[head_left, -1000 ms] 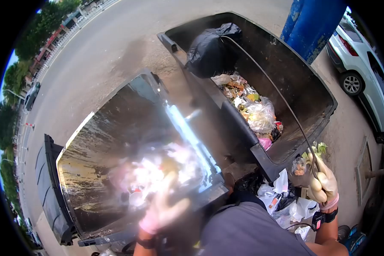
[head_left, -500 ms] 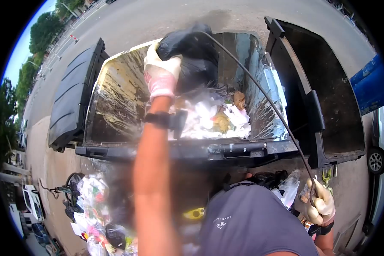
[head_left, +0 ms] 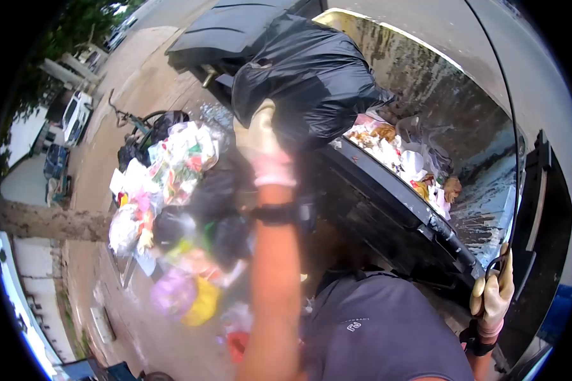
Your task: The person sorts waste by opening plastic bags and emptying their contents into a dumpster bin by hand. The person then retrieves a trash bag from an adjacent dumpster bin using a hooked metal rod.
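A full black garbage bag (head_left: 311, 82) hangs over the near left edge of the open dumpster (head_left: 397, 190). My left hand (head_left: 260, 136), in a pale glove with a pink cuff, is closed on the bag's near side. Loose trash (head_left: 413, 162) lies inside the dumpster, partly covered by the bag. At the right, my gloved right hand (head_left: 494, 292) wraps round the looped end of a long thin metal rod (head_left: 506, 79). The rod rises along the dumpster's right side, and its far end is out of view.
Piled trash bags (head_left: 184, 159) lie on the ground to the left, with a bicycle (head_left: 130, 117) behind them. Purple and yellow bags (head_left: 175, 292) sit nearer. A dark dumpster lid (head_left: 235, 28) sticks out at the back. A white car (head_left: 77, 117) is parked farther left.
My left hand has brought the black garbage bag from inside the dumpster up to its near left edge. My view has turned left. The rod stays in my right hand, now more upright.
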A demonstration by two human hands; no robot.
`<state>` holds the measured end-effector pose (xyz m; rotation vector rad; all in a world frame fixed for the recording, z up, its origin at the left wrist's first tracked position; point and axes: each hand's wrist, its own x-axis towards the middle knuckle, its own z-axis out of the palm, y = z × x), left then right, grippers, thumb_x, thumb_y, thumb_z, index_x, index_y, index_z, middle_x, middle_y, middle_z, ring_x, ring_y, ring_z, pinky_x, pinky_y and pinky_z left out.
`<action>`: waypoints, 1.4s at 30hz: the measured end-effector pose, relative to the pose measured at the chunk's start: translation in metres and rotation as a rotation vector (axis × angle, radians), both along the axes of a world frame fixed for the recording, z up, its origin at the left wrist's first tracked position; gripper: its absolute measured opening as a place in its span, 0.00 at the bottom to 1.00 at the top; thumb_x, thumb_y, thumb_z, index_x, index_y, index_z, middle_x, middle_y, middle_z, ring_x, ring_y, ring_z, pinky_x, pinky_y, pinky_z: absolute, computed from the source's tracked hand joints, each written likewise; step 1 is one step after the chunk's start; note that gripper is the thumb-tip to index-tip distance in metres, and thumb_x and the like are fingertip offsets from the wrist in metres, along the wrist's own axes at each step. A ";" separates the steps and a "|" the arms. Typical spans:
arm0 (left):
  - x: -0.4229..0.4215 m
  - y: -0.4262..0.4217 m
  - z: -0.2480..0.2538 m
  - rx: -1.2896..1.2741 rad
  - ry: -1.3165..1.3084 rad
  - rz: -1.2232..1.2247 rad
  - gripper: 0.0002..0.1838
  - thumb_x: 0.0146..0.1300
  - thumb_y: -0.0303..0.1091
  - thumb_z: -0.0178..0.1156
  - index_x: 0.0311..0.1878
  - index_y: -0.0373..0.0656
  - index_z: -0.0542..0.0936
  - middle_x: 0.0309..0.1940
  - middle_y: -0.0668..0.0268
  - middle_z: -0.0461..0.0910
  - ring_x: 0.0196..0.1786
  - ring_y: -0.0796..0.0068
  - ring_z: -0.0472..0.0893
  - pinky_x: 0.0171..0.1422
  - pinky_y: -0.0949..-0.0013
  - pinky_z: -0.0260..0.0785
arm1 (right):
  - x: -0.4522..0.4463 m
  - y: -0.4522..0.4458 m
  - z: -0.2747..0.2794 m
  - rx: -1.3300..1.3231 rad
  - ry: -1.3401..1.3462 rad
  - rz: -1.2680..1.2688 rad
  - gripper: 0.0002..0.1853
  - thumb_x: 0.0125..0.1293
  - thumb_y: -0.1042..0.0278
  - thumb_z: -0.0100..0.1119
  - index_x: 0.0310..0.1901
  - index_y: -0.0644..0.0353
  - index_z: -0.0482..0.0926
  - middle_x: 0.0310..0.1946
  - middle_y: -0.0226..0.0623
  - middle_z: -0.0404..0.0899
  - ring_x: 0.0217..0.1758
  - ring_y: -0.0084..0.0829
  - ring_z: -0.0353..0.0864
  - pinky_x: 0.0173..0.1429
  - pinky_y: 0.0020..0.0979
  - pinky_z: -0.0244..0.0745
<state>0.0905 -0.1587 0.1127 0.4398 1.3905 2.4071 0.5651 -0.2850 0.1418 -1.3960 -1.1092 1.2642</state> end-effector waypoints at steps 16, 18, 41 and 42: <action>-0.024 -0.445 -0.163 -0.058 -0.501 0.600 0.16 0.63 0.40 0.63 0.51 0.45 0.84 0.55 0.66 0.83 0.61 0.62 0.81 0.71 0.49 0.73 | -0.328 0.068 -0.099 0.324 -0.464 1.384 0.26 0.72 0.71 0.54 0.72 0.53 0.76 0.33 0.42 0.89 0.37 0.38 0.91 0.46 0.34 0.82; -0.036 -0.485 -0.217 0.003 -0.458 0.562 0.15 0.63 0.39 0.64 0.51 0.45 0.84 0.56 0.66 0.83 0.61 0.62 0.81 0.71 0.50 0.73 | -0.397 0.056 -0.121 0.395 -0.451 1.346 0.26 0.71 0.68 0.57 0.71 0.48 0.78 0.33 0.48 0.88 0.37 0.46 0.90 0.46 0.39 0.82; -0.258 -0.449 -0.347 -0.547 -0.413 -0.070 0.42 0.58 0.21 0.71 0.77 0.39 0.67 0.53 0.54 0.86 0.46 0.71 0.87 0.54 0.72 0.81 | -0.677 -0.047 -0.277 0.860 -0.787 1.668 0.38 0.61 0.50 0.68 0.70 0.58 0.72 0.74 0.51 0.68 0.76 0.50 0.68 0.79 0.48 0.62; -0.257 -0.445 -0.343 -0.596 -0.367 -0.037 0.39 0.57 0.16 0.59 0.76 0.35 0.68 0.52 0.56 0.86 0.49 0.73 0.87 0.60 0.71 0.77 | -0.678 -0.049 -0.279 0.884 -0.811 1.696 0.39 0.60 0.49 0.69 0.71 0.56 0.71 0.75 0.51 0.67 0.78 0.48 0.67 0.80 0.49 0.60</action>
